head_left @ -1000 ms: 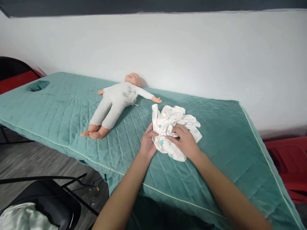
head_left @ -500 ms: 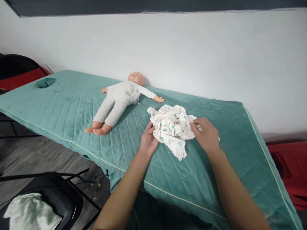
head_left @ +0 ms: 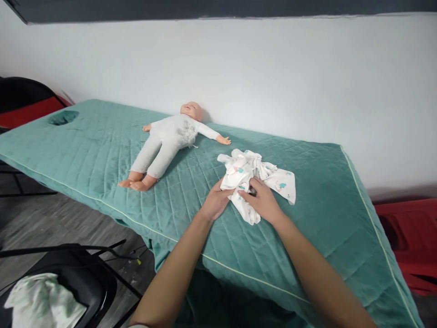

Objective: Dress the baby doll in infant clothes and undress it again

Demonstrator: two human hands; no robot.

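Observation:
A crumpled white baby garment with small green and pink prints lies bunched on the green quilted bed cover. My left hand grips its near left edge, thumb on top and the other fingers partly hidden by the cloth. At the middle of the bundle, my right hand pinches a fold. One end of the garment spreads out to the right, past my right hand. Left of it, a baby doll in a pale fabric body lies on its back, head toward the wall.
A black folding chair at the lower left holds another printed cloth. A red plastic item stands beyond the bed's right end. The white wall runs behind the bed, which has a hole at its far left.
My right hand has moved left and down from the garment's right edge to its middle. The garment's right end now lies spread out, and the bundle has changed shape.

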